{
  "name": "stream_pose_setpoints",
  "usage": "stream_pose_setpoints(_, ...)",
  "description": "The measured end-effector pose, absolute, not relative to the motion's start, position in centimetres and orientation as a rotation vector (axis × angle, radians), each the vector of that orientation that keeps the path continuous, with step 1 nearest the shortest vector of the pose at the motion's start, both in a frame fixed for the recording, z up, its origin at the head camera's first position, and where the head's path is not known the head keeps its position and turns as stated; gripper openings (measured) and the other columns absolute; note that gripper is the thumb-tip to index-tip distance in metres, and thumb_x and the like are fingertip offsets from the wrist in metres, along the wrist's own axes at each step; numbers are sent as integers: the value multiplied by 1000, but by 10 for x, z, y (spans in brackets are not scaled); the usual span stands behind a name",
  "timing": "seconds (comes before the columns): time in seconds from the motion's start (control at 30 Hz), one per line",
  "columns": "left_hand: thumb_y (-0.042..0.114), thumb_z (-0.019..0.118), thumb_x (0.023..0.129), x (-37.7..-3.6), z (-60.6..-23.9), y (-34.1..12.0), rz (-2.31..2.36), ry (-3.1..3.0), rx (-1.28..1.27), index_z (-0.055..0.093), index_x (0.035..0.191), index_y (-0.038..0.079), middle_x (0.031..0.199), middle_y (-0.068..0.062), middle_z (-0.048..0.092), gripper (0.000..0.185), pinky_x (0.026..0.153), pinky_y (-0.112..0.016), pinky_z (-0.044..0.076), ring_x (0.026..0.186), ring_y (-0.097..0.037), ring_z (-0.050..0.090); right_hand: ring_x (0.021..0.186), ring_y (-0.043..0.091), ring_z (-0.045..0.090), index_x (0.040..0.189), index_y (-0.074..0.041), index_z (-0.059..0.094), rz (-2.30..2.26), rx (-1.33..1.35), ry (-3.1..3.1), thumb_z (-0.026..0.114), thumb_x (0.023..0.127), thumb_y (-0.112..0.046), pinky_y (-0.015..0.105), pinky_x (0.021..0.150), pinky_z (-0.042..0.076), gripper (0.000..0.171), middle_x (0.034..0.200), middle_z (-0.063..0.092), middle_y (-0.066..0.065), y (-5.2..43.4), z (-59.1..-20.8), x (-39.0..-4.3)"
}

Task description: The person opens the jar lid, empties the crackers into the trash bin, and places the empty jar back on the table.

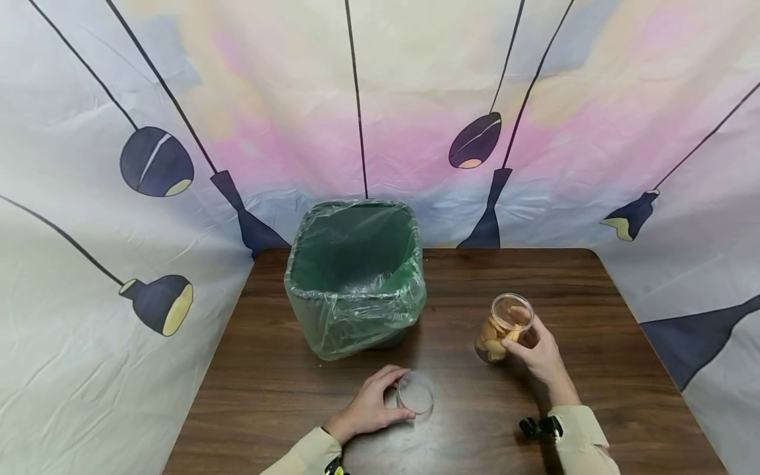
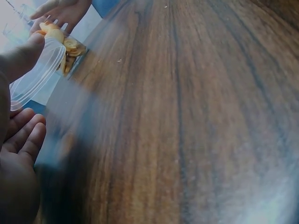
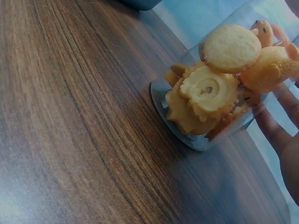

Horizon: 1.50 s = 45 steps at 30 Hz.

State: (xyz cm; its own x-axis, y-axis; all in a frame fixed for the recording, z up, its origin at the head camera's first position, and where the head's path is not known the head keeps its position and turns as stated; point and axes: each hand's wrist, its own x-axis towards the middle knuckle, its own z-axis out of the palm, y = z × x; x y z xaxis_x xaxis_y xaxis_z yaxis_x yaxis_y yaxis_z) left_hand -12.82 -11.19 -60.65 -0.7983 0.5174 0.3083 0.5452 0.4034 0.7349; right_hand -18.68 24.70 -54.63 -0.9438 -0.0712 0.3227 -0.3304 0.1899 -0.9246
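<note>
A clear plastic jar [image 1: 503, 328] holding cookies [image 3: 219, 88] stands on the brown wooden table [image 1: 594, 316], right of centre and tilted a little toward the bin. The jar's mouth is open, and round and ring-shaped biscuits are piled inside against its wall. The right hand [image 1: 537, 353] wraps around the jar's near side, fingers curled on the plastic just below the rim. The jar's clear lid [image 1: 415, 393] sits well apart from it, nearer the table's front edge and to the left. The left hand [image 1: 373, 404] grips this lid, thumb on the near side and fingers curved over the far side; in the left wrist view the lid is tipped up on edge between thumb and fingers. Behind both hands, near the middle of the table, stands a green bin [image 1: 356, 277] lined with a clear plastic bag [image 1: 350, 316]. A printed cloth backdrop [image 1: 380, 99] showing hanging lamps surrounds the table.
</note>
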Motion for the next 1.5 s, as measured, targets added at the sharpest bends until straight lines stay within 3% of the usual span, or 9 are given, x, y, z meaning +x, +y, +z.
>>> stream_pose_setpoints(1.0,40,85,74,-131,-612,-109,-1188,-2694,-932,58,130,4,119,-2,60,72,88,-26,49,101,-14,60,115,6,56,132,15,45,1802,427,-2244,71,74,19,11,92,41,64,128,47,38,248,-548,-190)
stream_pose_setpoints(1.3,49,80,77,-131,-612,-110,-1013,-2800,-907,56,133,7,121,0,59,74,101,-40,44,116,-18,53,114,6,56,132,14,46,1792,409,-2266,72,75,17,10,92,41,63,128,48,36,247,-551,-187)
stream_pose_setpoints(1.5,49,80,77,-133,-611,-109,-976,-2832,-918,57,132,8,121,0,56,73,97,-33,46,115,-17,50,114,4,55,132,14,46,1772,406,-2276,73,75,16,9,91,40,63,129,47,37,248,-550,-185)
